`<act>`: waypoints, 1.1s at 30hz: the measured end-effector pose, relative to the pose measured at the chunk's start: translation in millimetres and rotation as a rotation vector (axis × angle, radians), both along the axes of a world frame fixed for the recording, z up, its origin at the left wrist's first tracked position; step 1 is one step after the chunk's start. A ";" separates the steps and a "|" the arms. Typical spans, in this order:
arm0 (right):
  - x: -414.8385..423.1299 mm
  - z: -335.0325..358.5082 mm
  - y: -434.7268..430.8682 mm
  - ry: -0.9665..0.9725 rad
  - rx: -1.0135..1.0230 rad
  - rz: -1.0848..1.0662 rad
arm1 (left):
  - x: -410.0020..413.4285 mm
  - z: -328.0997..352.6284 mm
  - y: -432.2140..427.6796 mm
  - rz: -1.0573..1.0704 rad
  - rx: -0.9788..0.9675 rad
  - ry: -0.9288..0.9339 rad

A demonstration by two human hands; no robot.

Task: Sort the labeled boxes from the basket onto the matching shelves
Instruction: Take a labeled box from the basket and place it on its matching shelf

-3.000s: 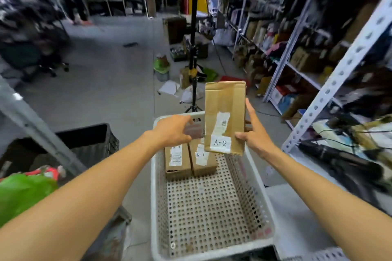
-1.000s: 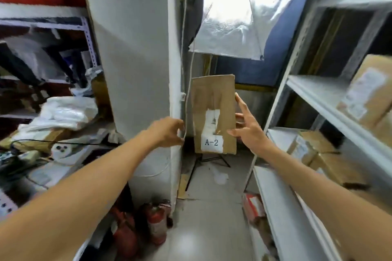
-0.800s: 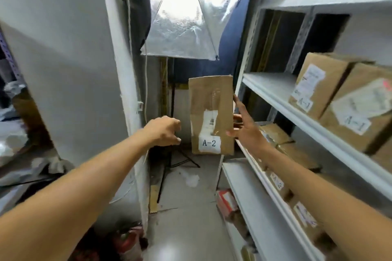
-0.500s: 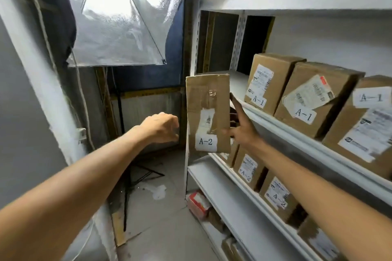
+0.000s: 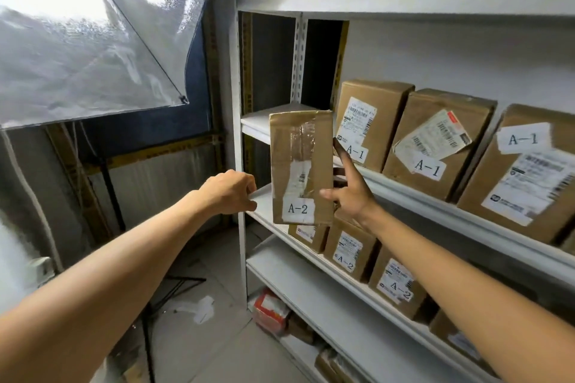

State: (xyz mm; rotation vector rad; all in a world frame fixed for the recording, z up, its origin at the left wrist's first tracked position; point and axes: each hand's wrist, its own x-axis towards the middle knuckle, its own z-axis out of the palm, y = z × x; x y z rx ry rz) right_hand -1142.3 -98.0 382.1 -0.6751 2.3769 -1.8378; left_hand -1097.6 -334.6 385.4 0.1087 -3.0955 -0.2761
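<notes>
My right hand (image 5: 351, 196) holds a tall brown cardboard box labeled A-2 (image 5: 300, 165) upright, thumb on its front lower right and fingers behind it. The box hangs in front of the left end of a white metal rack. Boxes labeled A-1 (image 5: 370, 121) stand on the upper shelf (image 5: 435, 208). Boxes labeled A-2 (image 5: 350, 250) stand on the shelf below (image 5: 311, 255), just behind and under the held box. My left hand (image 5: 228, 191) hovers curled left of the box, by the A-2 shelf's left end, holding nothing.
The rack's white upright post (image 5: 238, 134) stands between my hands. A silver photo umbrella (image 5: 93, 40) fills the upper left, its stand legs (image 5: 149, 320) on the floor. A red and white packet (image 5: 269, 309) lies on the lowest shelf.
I have turned right from the basket to face the rack. The A-2 box stays in my right hand and now sits closer to the A-2 shelf; my left hand has neared the shelf edge.
</notes>
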 end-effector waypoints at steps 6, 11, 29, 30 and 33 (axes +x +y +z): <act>-60.2 -6.6 -16.3 0.034 0.030 -0.012 | -55.4 -4.5 -14.1 -0.003 0.030 0.040; -99.7 -26.4 -43.2 0.009 0.074 0.056 | -87.4 -28.2 -34.1 0.055 0.171 0.039; -176.6 -130.4 -129.5 -0.079 0.246 0.171 | -153.7 -119.9 -92.4 0.248 0.960 0.126; -179.5 -138.0 -136.1 -0.062 0.259 0.145 | -157.6 -128.4 -95.0 0.266 0.997 0.123; -189.0 -162.3 -153.3 -0.036 0.279 0.028 | -169.7 -156.9 -101.3 0.296 1.081 0.084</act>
